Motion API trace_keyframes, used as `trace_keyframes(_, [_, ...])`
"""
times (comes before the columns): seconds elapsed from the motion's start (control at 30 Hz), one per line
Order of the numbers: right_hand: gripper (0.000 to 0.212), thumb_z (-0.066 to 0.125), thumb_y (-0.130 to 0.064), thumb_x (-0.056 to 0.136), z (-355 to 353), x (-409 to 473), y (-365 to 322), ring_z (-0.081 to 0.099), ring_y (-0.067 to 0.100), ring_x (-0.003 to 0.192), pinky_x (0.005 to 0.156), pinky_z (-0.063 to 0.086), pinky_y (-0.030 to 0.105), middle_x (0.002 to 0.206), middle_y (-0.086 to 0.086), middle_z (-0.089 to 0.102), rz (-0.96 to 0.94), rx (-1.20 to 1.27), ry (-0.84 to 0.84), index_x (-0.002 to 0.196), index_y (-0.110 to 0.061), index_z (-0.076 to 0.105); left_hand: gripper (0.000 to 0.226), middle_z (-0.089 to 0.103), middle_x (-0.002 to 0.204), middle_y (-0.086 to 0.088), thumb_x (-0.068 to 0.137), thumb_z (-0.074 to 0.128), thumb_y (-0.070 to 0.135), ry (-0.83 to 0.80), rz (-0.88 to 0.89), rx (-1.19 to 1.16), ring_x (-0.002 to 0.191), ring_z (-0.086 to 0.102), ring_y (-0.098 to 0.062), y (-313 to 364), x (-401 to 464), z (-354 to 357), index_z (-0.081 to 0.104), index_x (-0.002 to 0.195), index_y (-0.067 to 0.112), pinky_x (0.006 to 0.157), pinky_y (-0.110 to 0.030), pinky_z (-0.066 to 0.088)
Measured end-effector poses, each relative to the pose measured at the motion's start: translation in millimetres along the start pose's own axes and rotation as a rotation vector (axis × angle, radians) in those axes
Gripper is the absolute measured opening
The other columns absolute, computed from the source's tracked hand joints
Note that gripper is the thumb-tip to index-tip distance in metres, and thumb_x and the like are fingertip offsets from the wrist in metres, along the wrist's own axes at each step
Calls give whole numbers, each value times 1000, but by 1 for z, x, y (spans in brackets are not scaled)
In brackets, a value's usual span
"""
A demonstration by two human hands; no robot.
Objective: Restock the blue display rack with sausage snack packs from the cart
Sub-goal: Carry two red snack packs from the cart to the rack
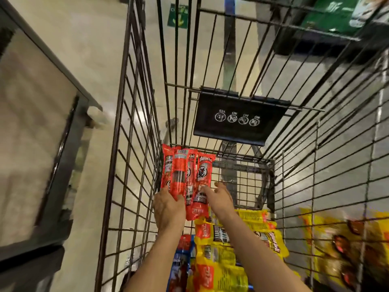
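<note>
A single head-worn wide-angle camera looks steeply down into the wire cart point(134, 144) from close above, facing forward, its far end uppermost.

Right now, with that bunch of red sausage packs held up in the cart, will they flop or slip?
The red packs stand straight above the left hand, so probably fairly stiff. Their glossy film likely slides; the fanned tops suggest so. The right hand steadying them looks wise.
</note>
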State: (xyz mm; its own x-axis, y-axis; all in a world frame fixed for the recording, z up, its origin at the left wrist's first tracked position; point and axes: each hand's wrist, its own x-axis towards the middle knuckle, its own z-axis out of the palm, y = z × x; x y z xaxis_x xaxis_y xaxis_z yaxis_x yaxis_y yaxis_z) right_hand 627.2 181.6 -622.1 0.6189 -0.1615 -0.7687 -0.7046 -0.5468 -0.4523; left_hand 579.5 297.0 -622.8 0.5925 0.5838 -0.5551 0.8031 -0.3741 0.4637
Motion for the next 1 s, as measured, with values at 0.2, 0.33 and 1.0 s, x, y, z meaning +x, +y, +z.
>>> trace_keyframes(0.2, [56,50,-41,94,-41,-82,-11,47,27,126,101,40,36,139,11,50,-198,-237,95,138,-9,43,42,59,116,-7,89,46,36,-194,179,233,101,58,-27,14,-59,-54,48,125,15,83,-39,51])
trace_keyframes(0.33, [45,50,-40,94,-57,-160,-1,55,27,113,92,45,35,123,11,59,-256,-285,143,126,-8,54,32,62,112,-5,90,47,33,-257,443,562,102,60,-24,23,-120,-101,56,115,14,84,-33,50])
trace_keyframes(1.0, [51,43,-50,88,44,-512,167,48,19,122,99,39,33,130,-2,53,-70,-229,571,132,-25,45,43,56,122,1,91,42,41,-482,1534,768,114,54,-17,-97,-283,-286,51,124,16,90,-26,43])
